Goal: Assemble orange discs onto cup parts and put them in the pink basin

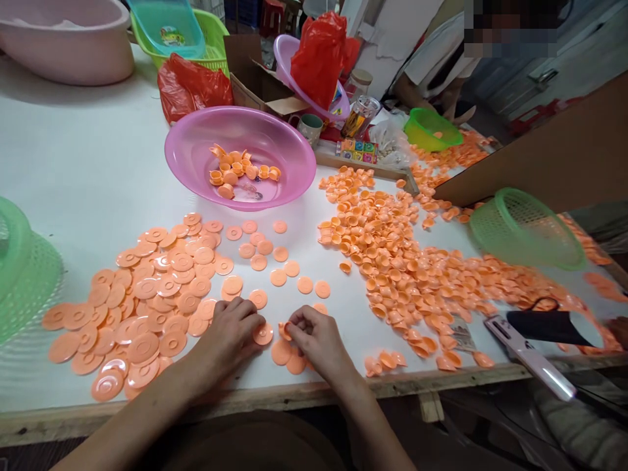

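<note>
My left hand (234, 333) is closed at the left edge of a small orange toy saucer (263, 335), with its fingers curled and thumb low. Just to the right, my right hand (316, 340) pinches a tiny orange toy cup (283, 330) between thumb and fingers. More flat saucers (281, 353) lie under and beside that hand. A large heap of orange saucers (147, 288) spreads left of my hands, and a heap of small orange cups (392, 261) covers the table to the right. Several cups sit together in a pink basin (191, 170) beyond my hands.
Green baskets stand at left (29, 281) and right (524, 235). A phone (532, 360) and a black strap-like item (549, 326) lie near the wooden table edge (343, 389). Across the table, a person (441, 72) works by a green bowl (432, 131), beside a cardboard panel (540, 150).
</note>
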`<state>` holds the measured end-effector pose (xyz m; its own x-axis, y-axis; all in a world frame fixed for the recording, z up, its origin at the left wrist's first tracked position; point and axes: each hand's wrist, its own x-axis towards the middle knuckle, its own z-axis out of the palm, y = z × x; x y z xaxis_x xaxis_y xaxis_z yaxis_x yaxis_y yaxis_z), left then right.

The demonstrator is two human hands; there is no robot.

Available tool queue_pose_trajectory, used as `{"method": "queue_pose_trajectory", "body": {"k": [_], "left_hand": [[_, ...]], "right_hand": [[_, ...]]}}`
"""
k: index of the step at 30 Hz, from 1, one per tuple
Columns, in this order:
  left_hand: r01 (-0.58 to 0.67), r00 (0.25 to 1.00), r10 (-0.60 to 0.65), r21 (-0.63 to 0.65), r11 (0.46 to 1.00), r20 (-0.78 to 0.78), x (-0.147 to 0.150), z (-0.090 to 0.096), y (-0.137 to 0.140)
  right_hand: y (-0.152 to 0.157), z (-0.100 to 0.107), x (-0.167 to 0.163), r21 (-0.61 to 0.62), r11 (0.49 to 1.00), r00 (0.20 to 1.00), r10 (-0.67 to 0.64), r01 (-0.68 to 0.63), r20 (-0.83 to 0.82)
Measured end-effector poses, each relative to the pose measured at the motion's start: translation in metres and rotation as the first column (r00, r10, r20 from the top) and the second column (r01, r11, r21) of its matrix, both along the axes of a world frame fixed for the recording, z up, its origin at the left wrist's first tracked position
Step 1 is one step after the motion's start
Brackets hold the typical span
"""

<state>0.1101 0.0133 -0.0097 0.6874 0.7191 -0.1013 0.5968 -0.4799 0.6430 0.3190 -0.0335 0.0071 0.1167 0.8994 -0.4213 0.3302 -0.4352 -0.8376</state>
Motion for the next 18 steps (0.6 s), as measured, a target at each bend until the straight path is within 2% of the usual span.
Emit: {"method": "queue_pose_trajectory", "body": {"k": [2, 5, 10, 14, 18], "left_hand": [[-0.042, 0.999, 0.042, -0.003, 0.999, -0.001, 0.001, -0.007, -0.004], [-0.074, 0.997, 0.074, -0.025, 0.997, -0.01, 0.004, -0.012, -0.003], [-0.141, 0.988, 0.136, -0.061, 0.988, -0.078, 0.013, -0.007, 0.001], [-0.142, 0.985, 0.135, -0.062, 0.988, -0.103, 0.015, -0.004, 0.003], [-0.167, 0.986, 0.168, -0.191, 0.967, -0.011, 0.01, 0.003, 0.007]], "right_hand": [[0.003, -0.005, -0.014, -0.006, 1.0, 1.0, 0.003, -0.003, -0.028], [0.008, -0.012, -0.029, -0.001, 1.0, 1.0, 0.008, -0.008, 0.027], [0.011, -0.015, -0.038, 0.026, 0.999, 0.996, 0.041, -0.044, 0.081], [0.009, -0.014, -0.043, 0.076, 0.993, 0.985, 0.077, -0.089, 0.155], [0.008, -0.013, -0.046, 0.111, 0.983, 0.962, 0.118, -0.149, 0.248]]}}
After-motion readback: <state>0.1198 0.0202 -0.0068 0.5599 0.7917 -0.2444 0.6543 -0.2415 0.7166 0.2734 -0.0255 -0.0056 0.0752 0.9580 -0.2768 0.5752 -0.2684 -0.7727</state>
